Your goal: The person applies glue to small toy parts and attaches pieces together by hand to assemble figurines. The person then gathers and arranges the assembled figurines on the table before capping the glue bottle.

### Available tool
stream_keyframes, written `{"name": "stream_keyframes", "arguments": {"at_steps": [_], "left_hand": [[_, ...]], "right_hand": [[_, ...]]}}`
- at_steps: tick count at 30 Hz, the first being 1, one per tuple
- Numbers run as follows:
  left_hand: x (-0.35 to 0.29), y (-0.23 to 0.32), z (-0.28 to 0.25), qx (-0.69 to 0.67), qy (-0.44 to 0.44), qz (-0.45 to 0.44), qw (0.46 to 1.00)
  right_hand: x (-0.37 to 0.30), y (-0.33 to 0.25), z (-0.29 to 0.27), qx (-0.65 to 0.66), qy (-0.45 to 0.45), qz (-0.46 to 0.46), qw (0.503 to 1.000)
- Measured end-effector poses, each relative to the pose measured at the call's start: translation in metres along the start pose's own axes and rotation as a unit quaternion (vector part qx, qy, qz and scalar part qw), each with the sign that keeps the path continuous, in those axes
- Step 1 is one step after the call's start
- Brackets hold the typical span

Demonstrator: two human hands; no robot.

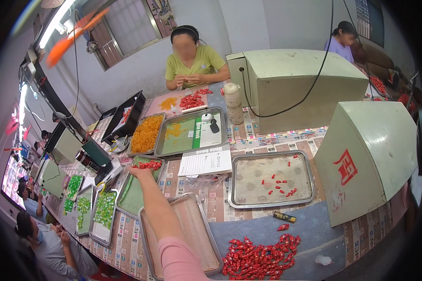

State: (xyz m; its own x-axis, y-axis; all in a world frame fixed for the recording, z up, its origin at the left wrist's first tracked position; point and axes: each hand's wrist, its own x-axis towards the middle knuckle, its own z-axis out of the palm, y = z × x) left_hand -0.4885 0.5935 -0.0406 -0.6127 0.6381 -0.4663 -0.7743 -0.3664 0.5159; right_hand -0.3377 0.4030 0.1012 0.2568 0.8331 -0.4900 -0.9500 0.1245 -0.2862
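My left arm, in a pink sleeve, stretches forward and to the left. At its end my left hand (139, 171) is at the near side of a heap of small glossy red pieces (147, 165). They lie at the far end of a green-lined metal tray (126, 199). The fingers are mostly hidden, so I cannot make out whether they grip any pieces. Under my forearm is a metal tray with a bare brownish bottom (192, 222). To its right a large pile of similar red pieces (260, 255) covers part of a blue-grey mat (314, 234). My right hand is out of view.
A metal tray (237, 202) with several scattered red pieces lies right of centre, near a dark cylinder (284, 217). Orange beads (148, 133) fill a tray farther back; green beads (104, 208) lie left. Pale metal housings (361, 159) stand right. A person (194, 65) sits opposite.
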Motion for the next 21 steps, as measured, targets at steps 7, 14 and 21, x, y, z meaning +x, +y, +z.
{"name": "stream_keyframes", "arguments": {"at_steps": [7, 14, 21], "left_hand": [[-0.032, 0.005, 0.014, 0.13, 0.064, -0.059, 0.988], [-0.028, 0.031, -0.008, 0.167, 0.002, 0.013, 0.986], [-0.1, 0.055, -0.01, 0.244, -0.018, 0.046, 0.968]], "right_hand": [[-0.034, -0.091, -0.225, -0.091, 0.085, 0.009, 0.992], [-0.113, -0.339, -0.496, -0.181, 0.156, 0.032, 0.97], [-0.192, -0.539, -0.728, -0.26, 0.225, 0.046, 0.938]]}}
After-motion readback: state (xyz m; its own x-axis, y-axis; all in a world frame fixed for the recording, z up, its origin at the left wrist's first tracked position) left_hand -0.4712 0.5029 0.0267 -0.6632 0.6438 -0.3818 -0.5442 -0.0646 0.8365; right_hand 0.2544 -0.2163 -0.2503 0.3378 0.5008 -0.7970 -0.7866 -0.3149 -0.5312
